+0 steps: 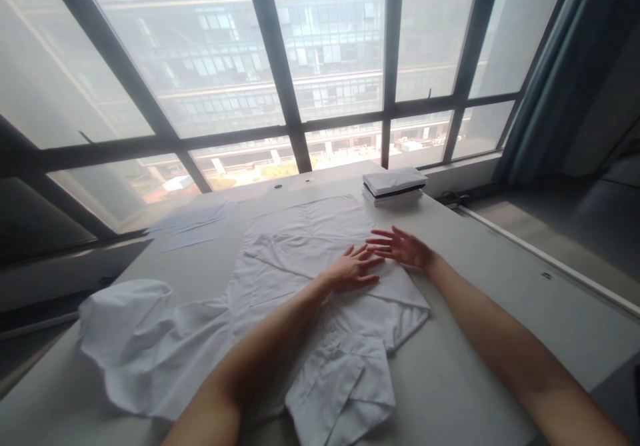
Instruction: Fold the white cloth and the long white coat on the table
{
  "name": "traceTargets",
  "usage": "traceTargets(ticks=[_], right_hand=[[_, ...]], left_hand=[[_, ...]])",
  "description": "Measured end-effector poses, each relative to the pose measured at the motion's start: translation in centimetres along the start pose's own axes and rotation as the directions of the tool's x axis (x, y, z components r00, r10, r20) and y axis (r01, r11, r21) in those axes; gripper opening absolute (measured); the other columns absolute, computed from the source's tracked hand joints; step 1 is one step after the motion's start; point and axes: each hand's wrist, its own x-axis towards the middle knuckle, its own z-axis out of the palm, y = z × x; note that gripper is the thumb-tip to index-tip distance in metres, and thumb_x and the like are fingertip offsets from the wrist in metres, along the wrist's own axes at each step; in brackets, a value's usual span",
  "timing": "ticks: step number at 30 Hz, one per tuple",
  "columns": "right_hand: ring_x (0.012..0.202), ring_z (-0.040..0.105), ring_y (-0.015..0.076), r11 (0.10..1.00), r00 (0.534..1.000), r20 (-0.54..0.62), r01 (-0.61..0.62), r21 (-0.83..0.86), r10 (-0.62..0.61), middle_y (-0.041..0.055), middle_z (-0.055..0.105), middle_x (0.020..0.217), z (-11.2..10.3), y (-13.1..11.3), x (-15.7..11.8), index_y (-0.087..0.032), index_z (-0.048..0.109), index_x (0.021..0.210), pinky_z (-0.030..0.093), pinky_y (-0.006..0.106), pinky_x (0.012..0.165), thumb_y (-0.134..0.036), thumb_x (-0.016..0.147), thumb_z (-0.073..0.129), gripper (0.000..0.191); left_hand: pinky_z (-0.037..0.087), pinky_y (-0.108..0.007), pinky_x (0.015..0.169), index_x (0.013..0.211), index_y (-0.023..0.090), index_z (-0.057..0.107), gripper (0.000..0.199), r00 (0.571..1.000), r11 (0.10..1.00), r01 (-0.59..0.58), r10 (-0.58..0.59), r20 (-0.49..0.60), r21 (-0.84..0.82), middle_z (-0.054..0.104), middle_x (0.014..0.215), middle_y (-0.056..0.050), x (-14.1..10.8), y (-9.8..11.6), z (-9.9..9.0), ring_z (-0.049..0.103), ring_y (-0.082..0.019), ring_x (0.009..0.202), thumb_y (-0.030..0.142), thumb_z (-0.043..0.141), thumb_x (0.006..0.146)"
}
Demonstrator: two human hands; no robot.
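Note:
A white shirt (pixel 280 266) lies spread on the table, wrinkled in places. One sleeve (pixel 140 346) stretches out to the left, while its right side is folded inward with the other sleeve (pixel 345 386) hanging toward the near edge. My left hand (pixel 353 269) rests on the shirt right of its middle, fingers spread, palm down. Just right of it, my right hand (pixel 404 247) is at the shirt's right edge with fingers stretched out toward the left hand. Neither hand grips anything; whether the right one touches the cloth is hard to tell.
A folded white stack (pixel 394 186) with a dark layer sits at the table's back right. Thin white sheets (pixel 197 225) lie at the back left. The white table (pixel 480 339) reaches to tall windows (pixel 335 46); a blue curtain (pixel 545 93) hangs at right.

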Motion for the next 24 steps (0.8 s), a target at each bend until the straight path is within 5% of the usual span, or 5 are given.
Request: traceTargets(ticks=[3, 9, 14, 17, 24], right_hand=[[0.118, 0.070, 0.0250, 0.995, 0.995, -0.015, -0.097, -0.022, 0.097, 0.0195, 0.067, 0.134, -0.5, 0.2, 0.2, -0.012, 0.050, 0.141, 0.057, 0.047, 0.102, -0.034, 0.108, 0.038, 0.041], [0.109, 0.074, 0.0265, 0.990, 0.942, -0.315, 0.134, 0.039, -0.115, 0.0242, 0.067, 0.130, -2.4, -0.3, 1.8, -0.011, 0.047, 0.139, 0.063, 0.045, 0.090, -0.029, 0.107, 0.039, 0.038], [0.121, 0.068, 0.0268, 0.990, 0.972, -0.188, 0.143, -0.016, -0.143, 0.0205, 0.071, 0.127, -2.1, -0.9, 0.5, -0.011, 0.062, 0.127, 0.056, 0.047, 0.102, -0.037, 0.108, 0.034, 0.043], [0.126, 0.065, 0.0283, 0.979, 0.996, 0.024, -0.080, -0.185, 0.086, 0.0213, 0.071, 0.128, -1.9, -1.5, -1.3, -0.008, 0.069, 0.120, 0.050, 0.044, 0.109, -0.044, 0.107, 0.035, 0.051], [0.107, 0.075, 0.0302, 0.747, 0.846, 0.075, -0.420, -0.516, 0.528, 0.0235, 0.076, 0.112, -2.0, -2.4, -3.4, -0.005, 0.076, 0.107, 0.061, 0.040, 0.092, -0.040, 0.103, 0.049, 0.044]], left_hand=[[0.015, -0.061, 0.125, 0.158, 0.036, 0.039, 0.062, 1.000, 1.000, -0.005, 0.005, -0.004, -0.001, 0.033, 0.167, -0.007, 0.0, 0.0, 0.1, 0.019, -0.031, 0.157, 0.059, 0.049, 0.102], [0.015, -0.058, 0.125, 0.160, 0.036, 0.037, 0.063, 0.999, 1.000, 0.023, -0.023, 0.024, -0.002, 0.021, 0.171, -0.007, 0.0, 0.0, 0.1, 0.017, -0.032, 0.158, 0.063, 0.043, 0.103], [0.015, -0.059, 0.125, 0.160, 0.035, 0.036, 0.063, 1.000, 1.000, 0.022, -0.022, 0.015, 0.017, 0.020, 0.171, -0.008, 0.0, 0.1, 0.1, 0.017, -0.033, 0.158, 0.062, 0.042, 0.104], [0.014, -0.060, 0.125, 0.160, 0.034, 0.037, 0.064, 1.000, 1.000, 0.017, -0.018, 0.020, 0.025, 0.021, 0.170, -0.009, -0.1, 0.1, 0.0, 0.016, -0.033, 0.158, 0.063, 0.041, 0.103], [0.015, -0.059, 0.125, 0.159, 0.037, 0.037, 0.062, 0.999, 1.000, 0.030, -0.030, 0.026, 0.002, 0.020, 0.171, -0.008, -0.2, 0.3, -0.2, 0.017, -0.031, 0.158, 0.063, 0.040, 0.104]])
